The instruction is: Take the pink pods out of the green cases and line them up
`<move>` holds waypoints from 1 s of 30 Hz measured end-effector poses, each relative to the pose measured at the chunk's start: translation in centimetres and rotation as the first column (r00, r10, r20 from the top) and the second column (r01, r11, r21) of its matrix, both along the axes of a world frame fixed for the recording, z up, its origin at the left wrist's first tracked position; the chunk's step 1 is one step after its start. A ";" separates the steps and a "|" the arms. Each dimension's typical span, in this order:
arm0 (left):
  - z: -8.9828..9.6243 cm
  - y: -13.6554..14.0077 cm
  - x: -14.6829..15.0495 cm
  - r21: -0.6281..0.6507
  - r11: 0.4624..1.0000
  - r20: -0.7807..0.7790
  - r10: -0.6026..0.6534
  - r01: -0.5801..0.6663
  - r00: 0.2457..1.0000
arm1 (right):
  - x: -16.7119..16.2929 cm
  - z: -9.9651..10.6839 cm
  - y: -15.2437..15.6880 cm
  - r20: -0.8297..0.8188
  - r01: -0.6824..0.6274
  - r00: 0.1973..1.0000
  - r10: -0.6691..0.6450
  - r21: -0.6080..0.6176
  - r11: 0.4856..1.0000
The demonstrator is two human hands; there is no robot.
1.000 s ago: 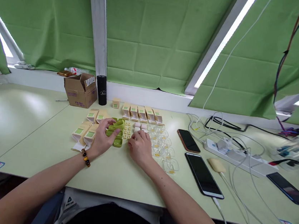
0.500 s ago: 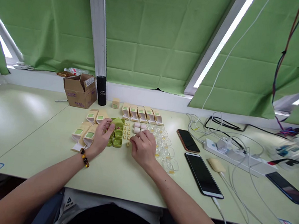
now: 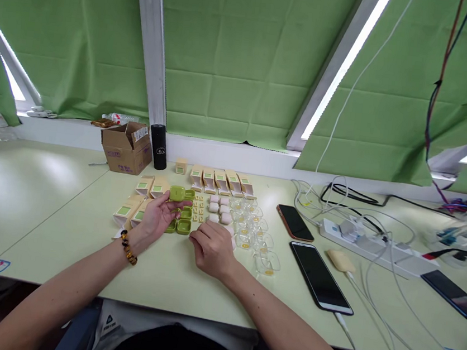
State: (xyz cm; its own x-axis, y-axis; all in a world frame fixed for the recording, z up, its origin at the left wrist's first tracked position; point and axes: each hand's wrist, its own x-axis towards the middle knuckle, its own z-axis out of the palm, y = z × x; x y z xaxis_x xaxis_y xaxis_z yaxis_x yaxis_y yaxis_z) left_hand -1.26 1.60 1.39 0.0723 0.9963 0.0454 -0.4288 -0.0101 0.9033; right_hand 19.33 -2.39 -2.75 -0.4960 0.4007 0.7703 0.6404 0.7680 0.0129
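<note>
My left hand (image 3: 157, 216) is closed around a small green square case (image 3: 177, 193), held up over the left of the table with its face toward me. Beneath and beside it, several open green cases (image 3: 184, 225) stand in rows. Just right of those lie several tiny yellow pieces (image 3: 198, 212) in two columns. My right hand (image 3: 212, 247) is low over the table in front of them, its thumb and fingertips pinched together. Whatever sits in that pinch is hidden. Pale pink blocks (image 3: 213, 207) lie beyond this hand, a few partly covered by it.
Clear plastic cups (image 3: 266, 262) with yellow spots stand right of the pink blocks. Folded paper boxes (image 3: 221, 181) line the back, more (image 3: 126, 209) the left. Phones (image 3: 321, 277), a power strip (image 3: 360, 243) and cables occupy the right. A cardboard box (image 3: 129, 152) and black bottle (image 3: 159, 147) stand behind.
My left hand has turned the green case so its face shows. My right hand has moved left and toward me. The nearest single yellow piece no longer shows on the table.
</note>
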 end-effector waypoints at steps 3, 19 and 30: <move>0.9 -0.2 -0.2 -0.006 1.000 0.031 0.029 -0.028 0.999 | 0.4 0.0 0.5 0.126 0.107 0.987 -0.097 -0.078 0.991; -1.2 -5.7 -2.6 0.536 0.746 -0.842 0.501 0.395 0.198 | 0.7 -0.7 2.2 0.386 0.338 0.889 -0.247 -0.188 0.922; -3.4 -7.5 -1.9 0.537 0.659 -0.765 0.644 0.526 -0.026 | 1.0 -0.5 2.8 0.346 0.379 0.888 -0.304 -0.176 0.909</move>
State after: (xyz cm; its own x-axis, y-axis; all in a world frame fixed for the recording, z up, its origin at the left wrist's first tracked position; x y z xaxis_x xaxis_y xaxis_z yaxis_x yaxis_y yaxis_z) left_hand -3.12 -5.87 -1.98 0.5612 0.6858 0.4634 0.7736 -0.6337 0.0010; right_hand 20.33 0.46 -3.29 -0.4896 0.7358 0.4679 0.8563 0.5070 0.0988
